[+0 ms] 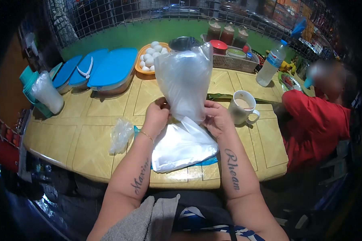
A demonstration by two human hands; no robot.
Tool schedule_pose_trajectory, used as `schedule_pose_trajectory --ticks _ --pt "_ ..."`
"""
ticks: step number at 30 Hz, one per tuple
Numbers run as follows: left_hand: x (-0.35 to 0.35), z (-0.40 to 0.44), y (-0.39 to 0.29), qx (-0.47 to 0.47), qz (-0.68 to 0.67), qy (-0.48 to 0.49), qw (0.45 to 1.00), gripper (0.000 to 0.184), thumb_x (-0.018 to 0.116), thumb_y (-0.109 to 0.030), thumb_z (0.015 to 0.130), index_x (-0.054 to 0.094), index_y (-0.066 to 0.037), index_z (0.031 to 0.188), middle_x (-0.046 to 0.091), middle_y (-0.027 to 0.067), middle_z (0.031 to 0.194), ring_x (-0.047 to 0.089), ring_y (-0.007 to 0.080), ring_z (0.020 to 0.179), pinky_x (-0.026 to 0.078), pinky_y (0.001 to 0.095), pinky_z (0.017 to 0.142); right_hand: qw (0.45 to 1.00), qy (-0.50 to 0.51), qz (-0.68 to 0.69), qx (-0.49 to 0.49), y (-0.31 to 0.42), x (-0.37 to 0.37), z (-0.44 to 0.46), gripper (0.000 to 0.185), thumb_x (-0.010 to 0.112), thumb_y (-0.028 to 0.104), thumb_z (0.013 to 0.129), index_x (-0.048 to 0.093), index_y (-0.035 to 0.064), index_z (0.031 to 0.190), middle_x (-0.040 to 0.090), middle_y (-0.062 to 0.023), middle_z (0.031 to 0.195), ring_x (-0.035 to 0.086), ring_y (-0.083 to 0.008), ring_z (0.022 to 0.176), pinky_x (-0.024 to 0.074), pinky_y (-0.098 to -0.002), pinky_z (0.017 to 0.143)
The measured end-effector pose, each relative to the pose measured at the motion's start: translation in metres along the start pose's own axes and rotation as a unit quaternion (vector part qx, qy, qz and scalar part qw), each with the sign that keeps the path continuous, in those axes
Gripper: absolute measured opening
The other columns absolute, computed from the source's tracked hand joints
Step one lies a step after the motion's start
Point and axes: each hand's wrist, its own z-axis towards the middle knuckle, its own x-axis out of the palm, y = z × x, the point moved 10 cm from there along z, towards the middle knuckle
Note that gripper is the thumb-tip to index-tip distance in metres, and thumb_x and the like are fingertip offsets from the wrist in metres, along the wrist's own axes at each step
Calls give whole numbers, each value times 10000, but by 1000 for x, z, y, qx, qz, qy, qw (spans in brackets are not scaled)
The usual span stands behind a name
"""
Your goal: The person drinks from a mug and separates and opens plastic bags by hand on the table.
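Head: crinkled, translucent bag [184,80] between hands [157,114] [218,118]

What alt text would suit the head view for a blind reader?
A person's right hand and left hand hold a translucent plastic bag upright at a yellow table, beyond white plastic. Around are blue-lidded containers, an orange basket of eggs, a mug, a bottle and someone in red.

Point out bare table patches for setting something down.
Left: table between blue-lidded containers and small clear bag. Right: strip between mug and near edge, outside right forearm. Crowded: far side, with egg basket and jar basket; centre, with left hand, right hand, large clear bag, white plastic.
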Motion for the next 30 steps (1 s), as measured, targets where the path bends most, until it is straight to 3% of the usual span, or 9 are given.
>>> schedule_pose_trajectory --ticks 2,3,8,11,14,15,19,24,30 --pt "5 -11 -15 -2 73 -2 997 337 428 88 815 633 53 1080 638 64 839 563 110 647 466 248 597 993 -43 -107 -17 3 -10 -3 215 637 -34 831 646 -23 1046 645 -69 867 594 -148 668 488 -263 576" --pt "0 1 2 41 98 -8 994 267 484 36 880 638 33 1098 637 55 879 547 105 639 457 254 589 992 -53 -116 -19 3 -13 -3 209 645 -31 825 648 -24 1034 641 -63 854 581 -140 645 464 -251 550" --pt "-26 -14 -28 122 -4 -128 984 239 592 -184 976 611 -13 1142 621 26 879 541 87 684 446 238 589 971 -83 -213 -65 9 -36 6 167 657 -19 811 654 -12 978 622 -32 817 559 -117 634 434 -229 549" --pt "-35 -20 -38 142 25 -157 977 274 627 -217 975 593 9 1127 629 50 875 570 112 717 475 256 644 944 -98 -224 -223 41 -29 -2 365 692 16 779 617 13 1137 634 -73 1001 607 -156 853 489 -281 726" --pt "-22 -18 -36 108 96 -110 983 244 613 -205 980 576 -3 1112 610 37 895 552 95 714 455 235 616 928 49 -221 -295 55 28 -27 668 739 62 735 489 48 1354 567 -117 1238 551 -211 1110 454 -348 923" --pt "-15 -18 -33 87 124 -86 985 226 602 -203 986 569 -17 1110 598 23 905 535 78 708 437 219 588 910 107 -306 -258 48 34 -20 951 791 121 697 293 63 1505 439 -172 1437 431 -285 1329 378 -390 1070" --pt "4 -22 -11 -39 -74 19 996 206 584 -128 966 556 -15 1136 610 48 927 565 107 707 475 226 575 894 121 -392 -181 14 24 0 1077 839 193 686 199 36 1539 385 -246 1499 323 -369 1437 271 -427 1166" --pt "0 -23 -5 -110 -224 -10 968 252 549 -22 932 518 -17 1182 621 80 957 596 150 700 518 243 550 874 110 -435 -183 13 26 -3 1028 840 217 694 254 29 1518 464 -250 1435 422 -373 1370 325 -402 1134" --pt "13 -24 -13 -79 -284 35 955 359 565 88 855 504 -9 1195 627 96 951 605 164 729 524 262 588 850 95 -488 -175 15 30 -9 878 828 230 706 384 45 1440 564 -240 1332 520 -353 1290 383 -386 1083"
